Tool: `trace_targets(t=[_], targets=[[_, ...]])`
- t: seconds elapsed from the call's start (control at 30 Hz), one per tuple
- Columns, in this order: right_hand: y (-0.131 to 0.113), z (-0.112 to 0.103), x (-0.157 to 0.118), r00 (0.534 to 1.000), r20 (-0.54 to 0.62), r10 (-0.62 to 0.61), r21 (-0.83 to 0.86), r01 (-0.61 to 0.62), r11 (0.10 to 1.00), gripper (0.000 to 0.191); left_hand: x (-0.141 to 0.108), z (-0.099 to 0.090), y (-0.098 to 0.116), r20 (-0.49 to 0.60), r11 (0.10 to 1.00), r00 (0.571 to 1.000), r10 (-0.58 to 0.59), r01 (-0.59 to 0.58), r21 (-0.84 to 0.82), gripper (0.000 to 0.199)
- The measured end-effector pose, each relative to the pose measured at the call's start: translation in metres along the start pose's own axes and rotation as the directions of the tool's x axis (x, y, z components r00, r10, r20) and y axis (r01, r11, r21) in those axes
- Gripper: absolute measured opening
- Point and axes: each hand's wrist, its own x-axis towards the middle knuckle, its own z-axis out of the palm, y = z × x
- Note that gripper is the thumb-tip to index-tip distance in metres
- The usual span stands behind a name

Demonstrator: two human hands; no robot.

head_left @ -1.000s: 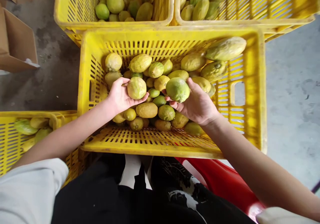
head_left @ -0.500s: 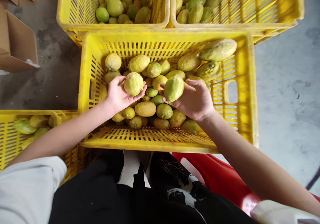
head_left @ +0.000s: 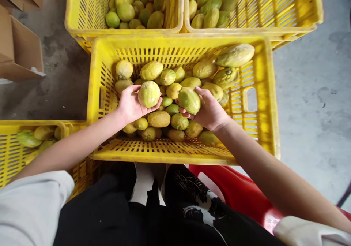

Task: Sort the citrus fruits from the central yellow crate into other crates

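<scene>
Yellow-green fruit (head_left: 148, 94) rests in our left hand (head_left: 132, 105), fingers cupped beneath; our right hand (head_left: 211, 111) clasps a greener fruit (head_left: 189, 100) between thumb and fingers. Both are above the crate (head_left: 164, 158). Caution: loose cupping could let the left one roll off, bruising.

The left hand (head_left: 135, 105) partly occludes the fruit pile (head_left: 159, 119); beyond the main crate's far rim (head_left: 178, 38), rear crates (head_left: 124, 30) are truncated.

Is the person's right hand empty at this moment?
No, the right hand has its fingers curled around a green fruit, above the middle crate.
</scene>
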Motion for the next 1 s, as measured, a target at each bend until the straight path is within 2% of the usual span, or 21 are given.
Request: trace_targets(t=[0.2,0.33,0.47,0.63,0.73,0.9,1.0], targets=[[-0.004,0.009,-0.001,0.996,-0.082,-0.031,0.137,0.042,0.990,0.037,-0.006,0.005,-0.002,0.099,1.000,0.995,0.021,-0.019,-0.023,0.043],[-0.002,0.002,0.000,0.994,-0.039,-0.100,0.089,0.103,0.991,0.035,-0.013,0.011,-0.002,0.085,1.000,0.996,-0.013,0.011,0.021,0.042],[-0.001,-0.007,0.002,0.996,-0.021,-0.092,0.021,0.092,0.996,0.028,-0.017,0.013,0.000,0.061,0.999,0.998,-0.032,0.031,0.022,0.041],[0.001,-0.008,0.004,0.992,0.068,-0.107,0.027,0.106,0.994,0.031,-0.018,0.014,0.000,0.138,0.992,0.986,-0.099,0.087,0.087,0.044],[0.000,-0.007,0.003,0.994,0.033,-0.106,0.063,0.104,0.993,0.030,-0.018,0.014,0.000,0.162,0.991,0.982,-0.095,0.078,0.108,0.043],[-0.001,-0.007,0.003,0.994,-0.033,-0.103,0.172,0.107,0.979,0.031,-0.016,0.012,0.001,0.101,0.998,0.994,-0.043,0.038,0.050,0.043],[0.000,-0.007,0.003,0.986,-0.011,-0.167,0.204,0.165,0.965,0.045,-0.015,0.011,0.001,0.087,0.999,0.996,-0.022,0.020,0.026,0.043]])
